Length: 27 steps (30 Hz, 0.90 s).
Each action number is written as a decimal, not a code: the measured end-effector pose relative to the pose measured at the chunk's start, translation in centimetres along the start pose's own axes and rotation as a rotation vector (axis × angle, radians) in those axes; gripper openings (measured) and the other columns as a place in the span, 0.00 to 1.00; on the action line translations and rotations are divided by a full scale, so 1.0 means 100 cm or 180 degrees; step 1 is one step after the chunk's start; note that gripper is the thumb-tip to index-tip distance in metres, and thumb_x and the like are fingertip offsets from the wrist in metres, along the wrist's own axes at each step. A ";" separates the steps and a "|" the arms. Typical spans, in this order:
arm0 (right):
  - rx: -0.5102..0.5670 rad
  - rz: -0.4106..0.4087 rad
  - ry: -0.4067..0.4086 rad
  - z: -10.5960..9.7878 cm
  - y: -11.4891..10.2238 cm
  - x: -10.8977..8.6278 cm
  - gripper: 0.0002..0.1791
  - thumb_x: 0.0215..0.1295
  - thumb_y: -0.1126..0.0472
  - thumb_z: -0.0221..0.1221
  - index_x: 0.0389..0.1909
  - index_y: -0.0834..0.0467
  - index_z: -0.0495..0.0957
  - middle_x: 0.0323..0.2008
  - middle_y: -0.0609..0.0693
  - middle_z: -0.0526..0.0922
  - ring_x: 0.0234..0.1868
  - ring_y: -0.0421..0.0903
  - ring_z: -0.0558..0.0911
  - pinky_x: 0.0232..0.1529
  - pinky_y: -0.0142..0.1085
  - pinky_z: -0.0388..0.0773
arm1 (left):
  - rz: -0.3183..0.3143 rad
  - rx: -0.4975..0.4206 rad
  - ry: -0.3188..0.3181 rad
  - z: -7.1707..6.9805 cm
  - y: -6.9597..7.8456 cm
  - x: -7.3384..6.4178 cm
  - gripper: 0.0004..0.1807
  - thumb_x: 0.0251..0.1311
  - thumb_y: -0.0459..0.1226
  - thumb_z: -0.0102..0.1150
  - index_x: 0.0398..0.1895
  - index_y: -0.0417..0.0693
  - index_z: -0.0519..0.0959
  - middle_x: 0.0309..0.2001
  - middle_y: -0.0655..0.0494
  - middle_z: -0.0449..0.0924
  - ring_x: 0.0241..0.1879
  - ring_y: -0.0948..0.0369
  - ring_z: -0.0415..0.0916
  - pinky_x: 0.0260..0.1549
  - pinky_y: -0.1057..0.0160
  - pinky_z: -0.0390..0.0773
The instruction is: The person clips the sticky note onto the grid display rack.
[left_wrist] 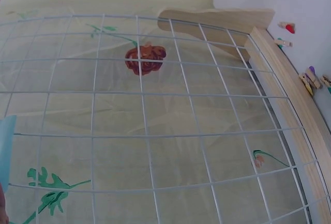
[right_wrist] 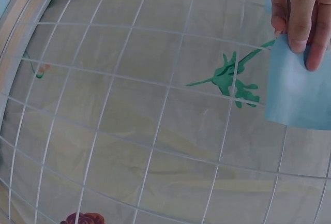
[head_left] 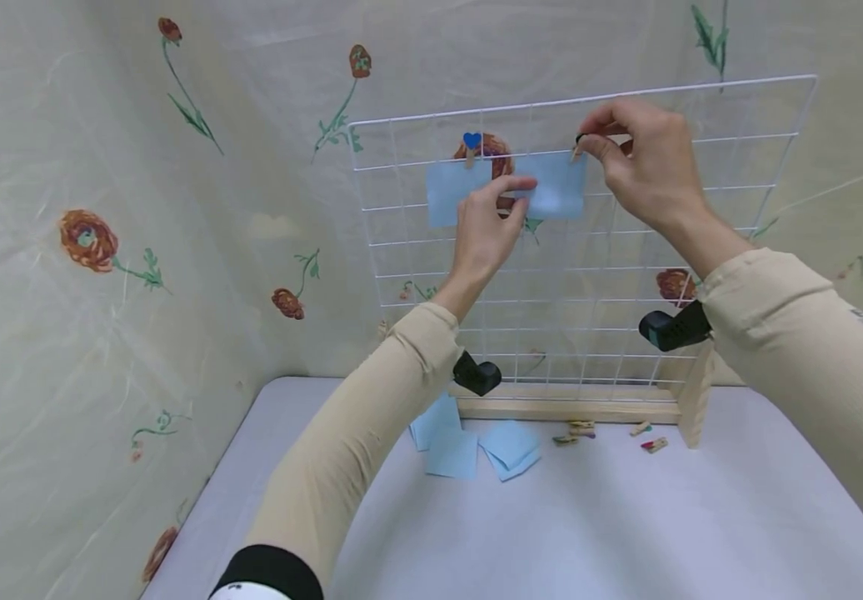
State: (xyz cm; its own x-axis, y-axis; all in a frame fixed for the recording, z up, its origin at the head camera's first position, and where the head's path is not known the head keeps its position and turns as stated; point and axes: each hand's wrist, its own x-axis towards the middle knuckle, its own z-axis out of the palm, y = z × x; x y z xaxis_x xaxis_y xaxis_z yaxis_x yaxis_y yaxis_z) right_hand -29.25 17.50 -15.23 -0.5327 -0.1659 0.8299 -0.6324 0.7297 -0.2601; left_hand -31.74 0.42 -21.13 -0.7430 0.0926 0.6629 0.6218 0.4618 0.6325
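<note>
Two light blue paper sheets are at the upper part of a white wire grid [head_left: 596,233]. A wooden clothespin with a blue heart [head_left: 472,142] fastens the left sheet [head_left: 442,196]. My left hand [head_left: 486,229] holds the left edge of the right sheet [head_left: 555,187], its fingers overlapping the paper in the right wrist view. At that sheet's upper right corner, my right hand [head_left: 645,154] pinches a small clothespin [head_left: 575,153] with a dark end between thumb and index finger. The left wrist view catches only a strip of the blue sheet [left_wrist: 6,149].
The grid stands in a wooden base [head_left: 566,409] on a white-covered table [head_left: 589,517]. Loose blue sheets [head_left: 451,454] lie before it on the left, with several clothespins [head_left: 654,445] to their right. A flowered curtain [head_left: 199,192] hangs behind and at the left.
</note>
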 end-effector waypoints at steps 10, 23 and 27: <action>-0.0078 -0.0175 0.0064 0.002 -0.001 0.004 0.09 0.64 0.62 0.58 0.38 0.64 0.81 0.36 0.57 0.84 0.34 0.34 0.71 0.32 0.20 0.63 | -0.0002 0.0000 -0.0011 0.001 -0.003 0.000 0.12 0.63 0.33 0.55 0.48 0.46 0.81 0.49 0.54 0.83 0.38 0.67 0.82 0.34 0.78 0.78; -0.0080 -0.0196 0.0053 0.007 -0.005 0.011 0.09 0.64 0.62 0.59 0.36 0.64 0.83 0.35 0.57 0.82 0.33 0.32 0.70 0.32 0.20 0.62 | 0.0034 -0.0011 -0.0014 0.000 -0.002 -0.001 0.11 0.64 0.33 0.55 0.48 0.46 0.81 0.49 0.54 0.83 0.39 0.66 0.82 0.33 0.79 0.77; -0.0091 -0.0137 0.0005 0.008 -0.006 0.012 0.09 0.64 0.62 0.59 0.37 0.64 0.83 0.35 0.56 0.82 0.30 0.27 0.70 0.32 0.16 0.62 | -0.0011 -0.0003 -0.0029 0.000 -0.001 -0.001 0.12 0.64 0.33 0.55 0.48 0.47 0.81 0.49 0.55 0.83 0.39 0.67 0.81 0.34 0.79 0.77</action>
State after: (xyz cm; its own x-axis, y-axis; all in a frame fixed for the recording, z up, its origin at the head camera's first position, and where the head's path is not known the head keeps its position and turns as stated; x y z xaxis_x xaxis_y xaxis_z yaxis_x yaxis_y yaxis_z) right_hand -29.96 16.31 -14.48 -0.5044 -0.1963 0.8408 -0.6384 0.7405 -0.2101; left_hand -31.77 0.33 -21.25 -0.7473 0.0991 0.6571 0.6196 0.4614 0.6350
